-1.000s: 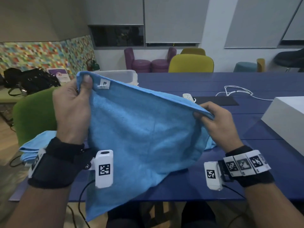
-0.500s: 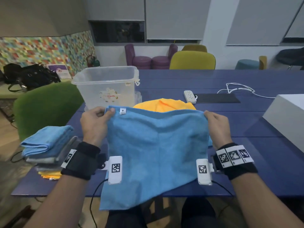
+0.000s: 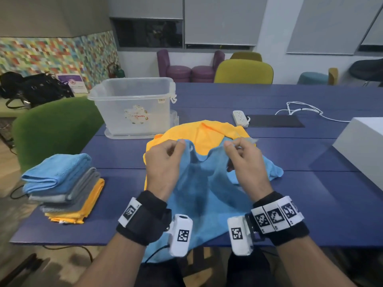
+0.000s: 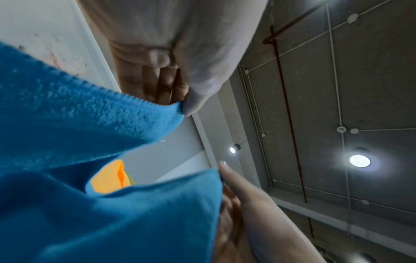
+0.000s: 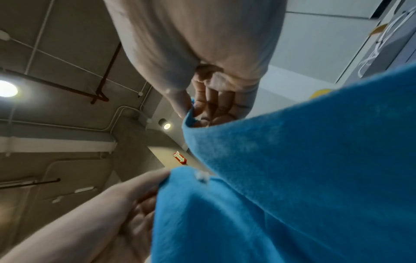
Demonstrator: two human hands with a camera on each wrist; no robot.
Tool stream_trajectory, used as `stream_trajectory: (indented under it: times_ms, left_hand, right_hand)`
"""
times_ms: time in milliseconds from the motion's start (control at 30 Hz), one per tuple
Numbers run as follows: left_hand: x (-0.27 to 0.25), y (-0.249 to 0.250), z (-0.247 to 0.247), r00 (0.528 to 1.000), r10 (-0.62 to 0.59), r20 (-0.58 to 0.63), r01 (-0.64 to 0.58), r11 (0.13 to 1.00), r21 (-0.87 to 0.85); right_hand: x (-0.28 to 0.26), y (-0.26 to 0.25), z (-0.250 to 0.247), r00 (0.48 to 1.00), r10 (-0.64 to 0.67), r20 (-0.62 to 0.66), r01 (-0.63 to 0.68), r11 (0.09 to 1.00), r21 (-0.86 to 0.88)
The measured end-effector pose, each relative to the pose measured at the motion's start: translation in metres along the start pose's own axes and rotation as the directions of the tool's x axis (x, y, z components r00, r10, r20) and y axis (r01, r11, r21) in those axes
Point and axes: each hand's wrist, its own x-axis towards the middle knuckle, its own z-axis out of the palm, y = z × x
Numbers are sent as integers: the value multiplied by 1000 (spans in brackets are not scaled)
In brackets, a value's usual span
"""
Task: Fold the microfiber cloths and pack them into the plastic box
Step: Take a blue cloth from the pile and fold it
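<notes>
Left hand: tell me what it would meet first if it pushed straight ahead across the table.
Probably the orange cloth spread just beyond the left hand, which pinches the blue cloth; farther on stands the plastic box, though depth is uncertain.

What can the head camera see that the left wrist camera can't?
Only the head view shows the blue table, the empty clear plastic box and the stack of folded cloths at the left. Only the left wrist view shows the ceiling lights overhead. Both show the left hand and right hand each pinching a top corner of the blue cloth, with the orange cloth behind it.
</notes>
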Motion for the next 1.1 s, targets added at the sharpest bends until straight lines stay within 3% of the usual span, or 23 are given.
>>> stream_trajectory:
  times_ms: [133, 400, 567, 667, 800, 867, 967, 1100]
  left_hand:
    - [-15, 9, 23, 998, 18, 68, -16, 1000, -24]
    - [-25, 18, 21, 994, 67, 91, -66, 998, -14]
    - [-22, 13, 16, 957, 108, 268, -131, 989, 68]
    - [-17, 10, 11, 952, 113, 284, -148, 983, 105]
    - [-13, 9, 3, 950, 152, 273, -187, 976, 108]
    - [-11, 12, -3, 947, 159, 279, -193, 976, 100]
    - [-8, 21, -12, 945, 172, 278, -203, 975, 87]
    - [-3, 33, -25, 948, 183, 260, -203, 978, 51]
  right_hand:
    - [-13, -12, 21, 991, 10, 132, -28, 991, 133]
    - [-15, -7, 23, 984, -73, 164, 67, 997, 38]
    - [-15, -9, 22, 980, -44, 194, 33, 998, 60]
    - [-15, -11, 19, 963, -47, 267, 25, 996, 86]
    - [-10, -10, 10, 976, -169, 136, 170, 985, 10]
    - [-8, -11, 7, 952, -215, 217, 227, 973, -32]
    - [-5, -12, 7, 890, -188, 415, 212, 977, -12]
    - [-1, -13, 4, 841, -182, 510, 207, 978, 8]
